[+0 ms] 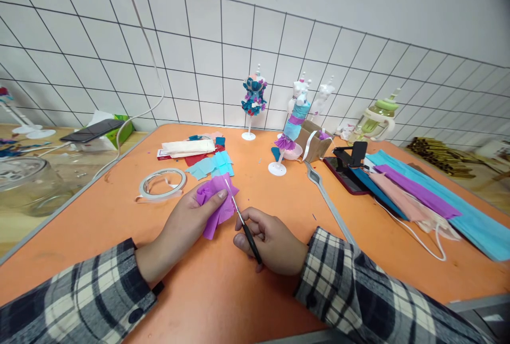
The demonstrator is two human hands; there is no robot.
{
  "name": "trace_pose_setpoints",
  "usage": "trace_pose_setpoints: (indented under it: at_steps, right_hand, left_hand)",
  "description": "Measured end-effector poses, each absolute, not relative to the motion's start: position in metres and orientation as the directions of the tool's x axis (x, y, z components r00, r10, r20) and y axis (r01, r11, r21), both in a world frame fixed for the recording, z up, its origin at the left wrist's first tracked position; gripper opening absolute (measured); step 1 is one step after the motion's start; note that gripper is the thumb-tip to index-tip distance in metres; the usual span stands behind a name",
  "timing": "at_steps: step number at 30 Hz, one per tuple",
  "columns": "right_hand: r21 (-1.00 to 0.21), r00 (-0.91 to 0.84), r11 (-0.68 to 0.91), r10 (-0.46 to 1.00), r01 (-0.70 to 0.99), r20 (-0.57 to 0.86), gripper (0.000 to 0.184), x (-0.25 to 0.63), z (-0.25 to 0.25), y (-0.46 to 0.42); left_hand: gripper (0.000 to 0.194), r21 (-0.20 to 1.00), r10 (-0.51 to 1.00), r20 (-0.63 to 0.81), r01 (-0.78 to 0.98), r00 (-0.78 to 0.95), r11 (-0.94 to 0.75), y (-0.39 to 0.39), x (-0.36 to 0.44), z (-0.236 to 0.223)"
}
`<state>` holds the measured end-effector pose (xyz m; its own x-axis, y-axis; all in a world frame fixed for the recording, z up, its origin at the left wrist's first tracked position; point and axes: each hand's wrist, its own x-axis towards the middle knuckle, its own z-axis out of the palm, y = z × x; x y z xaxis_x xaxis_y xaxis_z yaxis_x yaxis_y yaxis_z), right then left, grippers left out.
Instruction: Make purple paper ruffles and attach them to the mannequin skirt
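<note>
Between the thumb and fingers of my left hand (190, 215) is a crumpled piece of purple crepe paper (215, 223), raised above the orange table (191, 291). My right hand (274, 240) grips black-handled scissors (250, 242), seen nearly edge-on. Their silver blades lie against the right part of the purple paper, close to my left thumb. How far the blades are apart I cannot tell. Light blue paper pieces (213, 166) lie just beyond my left hand, and a roll of white double-sided tape (144, 184) rests to its left.
Small dress forms stand at the back, one in blue and purple paper (294, 127), another in dark teal ruffles (254, 94). On the right are a brown box (316, 142), a phone (338, 176) and folded paper strips (422, 190). A white cable (149, 51) hangs at left.
</note>
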<state>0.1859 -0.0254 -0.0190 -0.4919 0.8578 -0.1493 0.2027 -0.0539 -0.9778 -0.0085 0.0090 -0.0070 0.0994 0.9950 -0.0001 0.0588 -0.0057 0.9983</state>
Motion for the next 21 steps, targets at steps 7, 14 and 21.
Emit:
trace_pose_setpoints:
  at_steps: [7,14,21]
  right_hand:
    - [-0.979,-0.490,-0.057,0.859,0.196,-0.148,0.025,0.1858,-0.0184,-0.0262]
    - [-0.976,-0.487,-0.072,0.858,0.205,-0.166,0.025,0.1855,-0.0185,-0.0265]
    - [-0.981,-0.495,-0.069,0.855,0.183,-0.153,0.025,0.1857,-0.0182,-0.0274]
  left_hand:
    - [0.042,0.997,0.994,-0.050,0.060,0.097,0.044,0.0071,-0.0060,-0.0034]
    - [0.038,0.996,0.996,-0.041,0.081,0.082,0.034,0.0066,-0.0056,-0.0036]
    - [0.042,0.994,0.992,-0.061,0.092,0.109,0.051,0.0079,-0.0059,-0.0082]
